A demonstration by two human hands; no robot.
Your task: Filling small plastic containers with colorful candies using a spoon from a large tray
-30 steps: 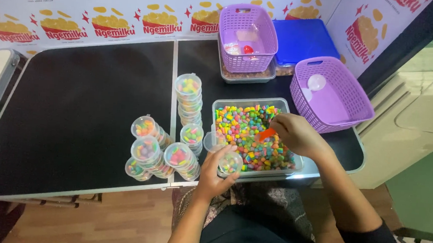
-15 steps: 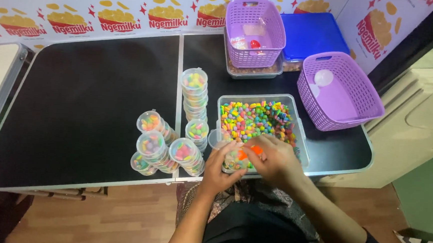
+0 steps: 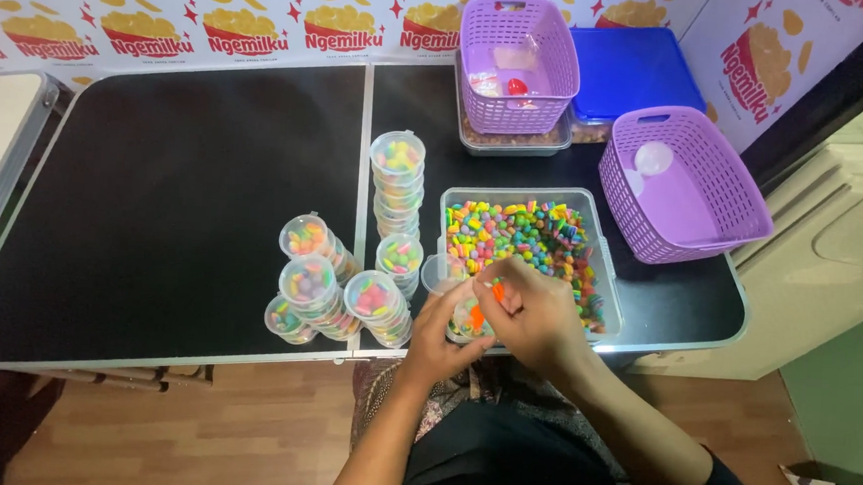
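My left hand (image 3: pixel 443 333) grips a small clear round cup (image 3: pixel 468 318) at the near left corner of a clear rectangular tub of multicoloured candies (image 3: pixel 528 240). My right hand (image 3: pixel 537 314) holds a small orange scoop (image 3: pixel 496 293) tipped over that cup. To the left stand stacks of filled lidded candy cups (image 3: pixel 339 287) and one taller stack (image 3: pixel 397 183). One empty clear cup (image 3: pixel 437 270) sits beside the tub.
Black folding table (image 3: pixel 165 186) with a metal rim. A purple basket (image 3: pixel 683 184) with a round lid in it stands at the right. Another purple basket (image 3: pixel 520 56) sits on a clear tub at the back, beside a blue-lidded box (image 3: pixel 634 69). Printed backdrop behind.
My right hand has drawn back from the middle of the candy tub to its near left corner, bringing the orange scoop over the cup in my left hand.
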